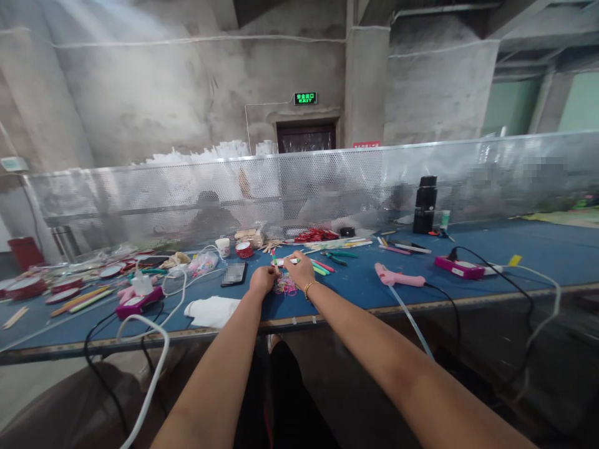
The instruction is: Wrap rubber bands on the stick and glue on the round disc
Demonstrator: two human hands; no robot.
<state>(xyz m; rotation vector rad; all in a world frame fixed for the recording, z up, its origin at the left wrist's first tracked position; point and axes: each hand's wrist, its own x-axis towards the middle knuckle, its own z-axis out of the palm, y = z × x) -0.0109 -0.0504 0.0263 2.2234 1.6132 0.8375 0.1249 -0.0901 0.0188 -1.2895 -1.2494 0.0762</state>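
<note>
Left hand (262, 280) is lightly pinching a thin stick (276, 260), colourful bands (286, 287) lying just right; I'm steadying the right hand (302, 270) alongside, fingers narrow, hold unclear

A thin gold-coloured bracelet that looks beaded or linked (308, 289) circles the right wrist; the left wrist is bare. Both forearms are uncovered, with no sleeve in view. Below, black full-length trousers (292, 386) cover the legs, plain, their lower parts dim.

Blue across the worktop (505, 246), mixed brights through the loops (286, 286), pink on the glue gun (403, 278), fine dots over the screen (327, 187).
</note>
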